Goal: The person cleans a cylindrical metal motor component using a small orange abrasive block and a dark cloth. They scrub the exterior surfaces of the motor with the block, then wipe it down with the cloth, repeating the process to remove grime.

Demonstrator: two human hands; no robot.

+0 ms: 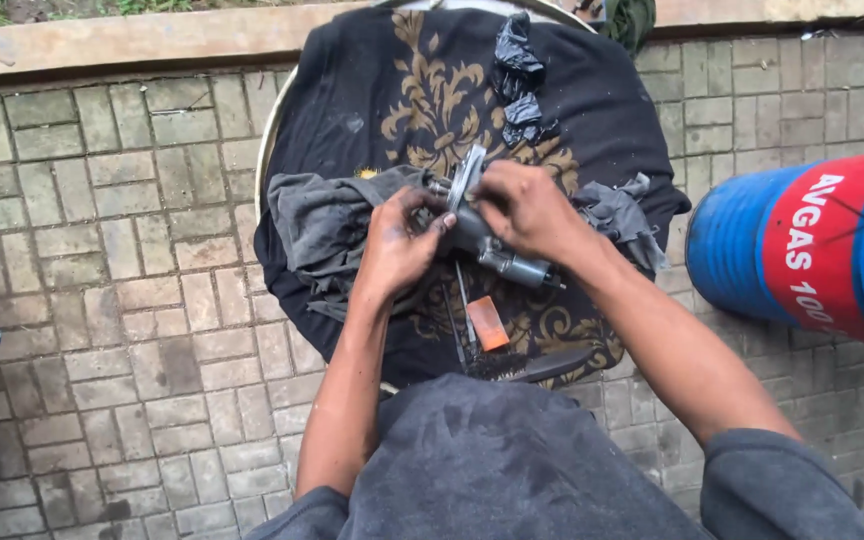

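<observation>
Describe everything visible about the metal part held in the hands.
The metal part is a grey, grimy mechanical piece that looks like cast and machined metal. It has a flat, pale flange at its upper end and a cylindrical body running down to the right, ending in a narrower tip. It lies tilted above the black patterned cloth on the round stand. The right hand grips it from above near the flange; the left hand touches its left side, beside a grey rag. Finer details are hidden by the fingers.
</observation>
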